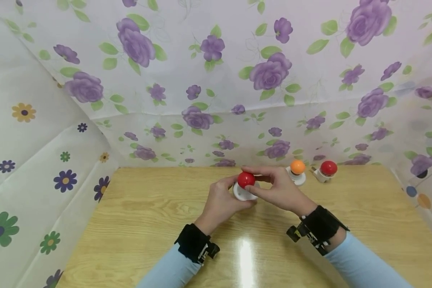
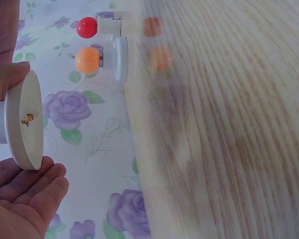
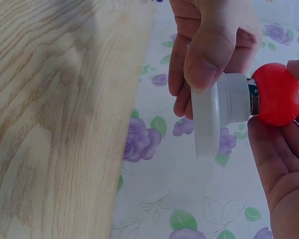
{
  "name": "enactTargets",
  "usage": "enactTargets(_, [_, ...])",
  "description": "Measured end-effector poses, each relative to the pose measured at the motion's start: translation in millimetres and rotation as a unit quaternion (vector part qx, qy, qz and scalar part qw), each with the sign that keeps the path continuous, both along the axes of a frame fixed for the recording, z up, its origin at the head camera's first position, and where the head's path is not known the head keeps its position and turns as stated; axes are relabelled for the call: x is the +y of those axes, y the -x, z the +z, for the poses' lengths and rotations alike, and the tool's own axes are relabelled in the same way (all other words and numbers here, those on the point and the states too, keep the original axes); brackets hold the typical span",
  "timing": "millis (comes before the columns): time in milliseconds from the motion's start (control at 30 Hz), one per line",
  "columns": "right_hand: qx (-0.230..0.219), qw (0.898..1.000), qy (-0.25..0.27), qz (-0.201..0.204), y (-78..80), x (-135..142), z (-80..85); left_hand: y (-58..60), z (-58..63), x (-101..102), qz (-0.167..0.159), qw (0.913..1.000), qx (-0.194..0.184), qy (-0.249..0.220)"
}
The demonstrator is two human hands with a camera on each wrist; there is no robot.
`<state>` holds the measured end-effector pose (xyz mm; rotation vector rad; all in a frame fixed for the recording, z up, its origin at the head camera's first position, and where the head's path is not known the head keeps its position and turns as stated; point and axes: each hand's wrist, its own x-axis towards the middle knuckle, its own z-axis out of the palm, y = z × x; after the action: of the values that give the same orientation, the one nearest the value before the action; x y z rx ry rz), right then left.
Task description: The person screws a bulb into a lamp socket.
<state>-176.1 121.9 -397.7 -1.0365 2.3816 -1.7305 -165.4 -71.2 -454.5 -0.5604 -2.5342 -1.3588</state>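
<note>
Held up off the table between both hands is a white lamp socket (image 3: 206,124) with a round flat base. My left hand (image 1: 221,202) grips this base by its edge, thumb on one side and fingers on the other. A red bulb (image 1: 246,180) sits in the socket, and a strip of its metal collar shows at the socket's mouth in the right wrist view. My right hand (image 1: 279,188) pinches the red bulb between thumb and fingers. The base's hollow underside shows brass-coloured contacts (image 2: 27,119) in the left wrist view.
Right of my hands, at the table's back edge, an orange bulb (image 1: 297,167) stands in a round white socket (image 1: 299,180). Beside it a second red bulb (image 1: 329,168) sits in a white plug-like holder (image 1: 322,176). Flowered cloth (image 1: 201,136) hangs behind the wooden table (image 1: 158,224).
</note>
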Motion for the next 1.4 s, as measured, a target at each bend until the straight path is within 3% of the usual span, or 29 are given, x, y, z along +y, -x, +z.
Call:
enactTargets(233, [-0.008, 1.0, 0.003, -0.017, -8.7, 0.6, 12.0, -0.9, 0.6, 2.4, -0.015, 0.9998, -0.005, -0.011])
enactTargets(467, [-0.022, 0.999, 0.006, -0.024, -8.4, -2.1, 14.3, -1.6, 1.9, 0.2, -0.008, 0.9999, -0.006, -0.011])
enactTargets(633, [-0.024, 0.999, -0.003, -0.022, -6.7, 0.1, 8.4, -2.0, 2.1, -0.3, -0.003, 0.9999, -0.01, -0.003])
enactTargets(900, [-0.007, 1.0, 0.0, 0.014, 6.4, 0.6, -9.7, -1.1, 3.2, -0.4, 0.002, 1.0, 0.0, 0.001])
enactTargets(1100, [0.005, 1.0, 0.001, 0.008, 8.2, 0.9, -12.7, -0.7, 3.4, -0.1, 0.003, 1.0, -0.003, 0.001])
enactTargets(1400, [-0.031, 0.999, 0.019, -0.013, -7.9, -4.3, 11.2, -2.5, 1.2, -0.9, -0.002, 0.9999, -0.01, -0.003])
